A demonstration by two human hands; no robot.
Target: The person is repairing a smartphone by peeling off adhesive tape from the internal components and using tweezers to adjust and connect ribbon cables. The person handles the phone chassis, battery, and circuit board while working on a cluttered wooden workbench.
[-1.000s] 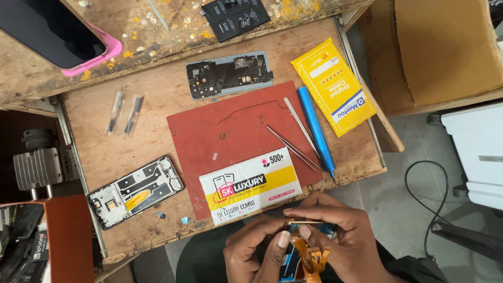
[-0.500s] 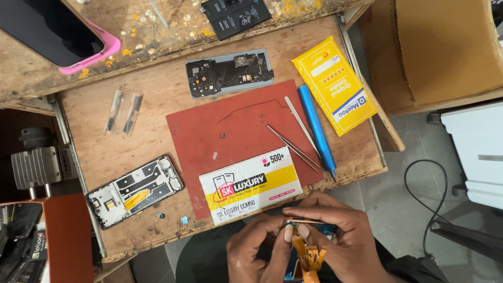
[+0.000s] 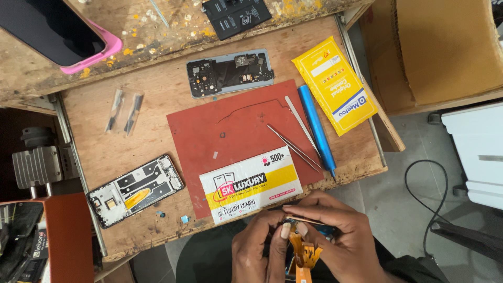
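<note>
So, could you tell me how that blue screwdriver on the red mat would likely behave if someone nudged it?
The blue screwdriver looks round and slim, so it would probably roll. It lies half off the red mat, close to the tweezers and the tray's front edge, so it might well drop.

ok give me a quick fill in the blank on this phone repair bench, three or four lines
1. The blue screwdriver lies beside the ____ packet.
2. The tweezers rest on the ____ mat.
3. The left hand and right hand pinch an ____ flex cable.
4. The phone in the ____ case lies screen up.

Missing words: yellow; red; orange; pink
</note>
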